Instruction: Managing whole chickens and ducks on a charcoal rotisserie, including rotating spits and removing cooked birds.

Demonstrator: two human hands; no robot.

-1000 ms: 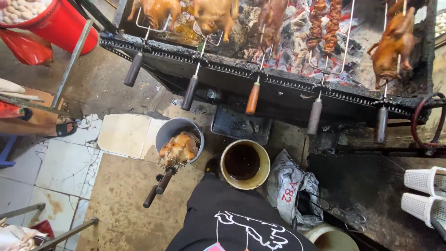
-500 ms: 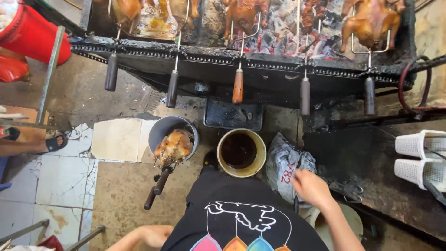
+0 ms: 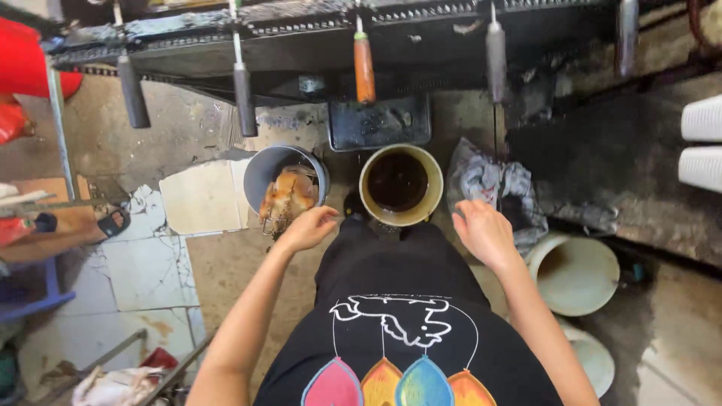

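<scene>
At the centre of the frame, the left hand (image 3: 308, 228) reaches down with fingers loosely curled, holding nothing, its fingertips just beside the roasted chicken (image 3: 288, 197) that sits on a wire spit fork in a grey bucket (image 3: 272, 167). Right of that bucket stands a cream bucket of dark sauce (image 3: 401, 185), near both hands. The right hand (image 3: 485, 233) hovers open and empty, fingers relaxed, above a crumpled grey cloth (image 3: 492, 184) at centre right. Across the top of the frame runs the blackened grill (image 3: 316, 53) with spit handles hanging from it, one of them orange (image 3: 364, 69). Lower right lie two pale empty tubs (image 3: 575, 274).
</scene>
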